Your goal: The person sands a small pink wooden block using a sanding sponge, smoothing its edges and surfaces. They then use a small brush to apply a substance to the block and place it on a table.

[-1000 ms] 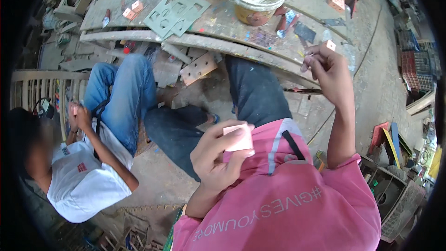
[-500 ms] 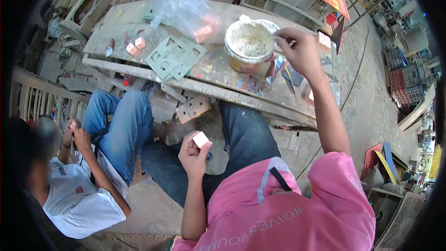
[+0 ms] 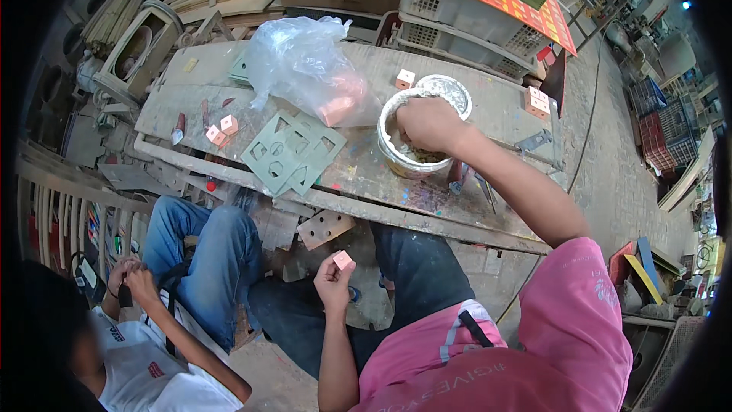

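Observation:
My left hand (image 3: 331, 287) is closed around a small pink wooden cube (image 3: 342, 260), held up above my lap below the bench edge. My right hand (image 3: 431, 123) is down inside the round white-rimmed bucket (image 3: 386, 145), which holds a pale, paste-like material. Its fingers look curled; the bucket hides their tips and anything they hold. Just behind the bucket sit its round, paste-smeared lid (image 3: 450, 91) and another pink cube (image 3: 405, 78). Left of the bucket lie green sheets with cut-out shapes (image 3: 263, 154) and a clear plastic bag (image 3: 293, 61) with pink blocks.
More pink cubes sit on the worn bench (image 3: 366, 187), at its left (image 3: 229, 124) and right (image 3: 536, 102). A flat metal tool (image 3: 534, 140) lies near the right end. Stacked crates (image 3: 465, 30) stand behind. A co-worker in a white shirt (image 3: 164, 366) sits at my left.
My right hand has moved from above the bucket's right rim down into the bucket. My left hand still holds the cube, now turned differently. The view has shifted.

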`<move>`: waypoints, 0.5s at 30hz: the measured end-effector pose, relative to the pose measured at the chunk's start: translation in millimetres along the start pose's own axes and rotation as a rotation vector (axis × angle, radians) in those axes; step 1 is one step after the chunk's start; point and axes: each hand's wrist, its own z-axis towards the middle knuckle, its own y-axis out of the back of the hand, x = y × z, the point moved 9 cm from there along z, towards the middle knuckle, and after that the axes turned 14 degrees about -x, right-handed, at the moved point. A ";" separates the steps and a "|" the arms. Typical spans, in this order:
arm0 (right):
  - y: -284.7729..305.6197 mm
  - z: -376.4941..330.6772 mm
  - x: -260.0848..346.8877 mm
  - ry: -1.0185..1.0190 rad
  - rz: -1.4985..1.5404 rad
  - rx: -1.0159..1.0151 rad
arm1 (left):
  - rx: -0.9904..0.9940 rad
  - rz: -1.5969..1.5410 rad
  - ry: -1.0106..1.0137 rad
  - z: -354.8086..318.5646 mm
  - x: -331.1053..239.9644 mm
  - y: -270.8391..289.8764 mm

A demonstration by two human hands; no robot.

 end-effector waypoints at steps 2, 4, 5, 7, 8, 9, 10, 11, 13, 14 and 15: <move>1.4 0.5 0.1 0.022 0.019 -0.014 | 0.009 -0.021 0.035 -0.8 2.9 -10.2; -2.3 2.5 0.1 0.021 0.012 -0.034 | 0.025 0.006 0.034 -3.7 -0.2 -14.8; -3.3 2.9 -1.0 0.017 0.005 -0.044 | 0.039 0.025 0.024 -3.1 -0.5 -17.1; -1.0 2.4 -1.9 0.033 -0.002 -0.092 | 0.054 0.051 0.015 -3.5 0.1 -19.5; 0.6 2.6 -1.2 0.043 -0.001 -0.121 | 0.054 0.062 0.013 -3.5 -1.2 -18.2; 0.5 2.5 0.5 0.057 -0.023 -0.119 | 0.053 0.074 0.011 -3.7 -2.2 -16.7; 1.2 2.5 2.7 0.072 -0.045 -0.117 | 0.048 0.073 0.015 -4.5 -2.4 -15.2; 2.2 2.9 4.9 0.087 -0.068 -0.117 | 0.044 0.071 0.018 -4.8 -3.3 -14.4; 1.2 3.4 10.0 0.124 -0.081 -0.106 | 0.036 0.070 0.021 -6.3 -6.4 -11.3; 1.6 2.5 10.2 0.138 -0.095 -0.100 | 0.041 0.066 0.023 -6.6 -7.9 -12.6; 2.5 1.7 9.8 0.143 -0.115 -0.100 | 0.045 0.062 0.024 -6.5 -8.6 -13.5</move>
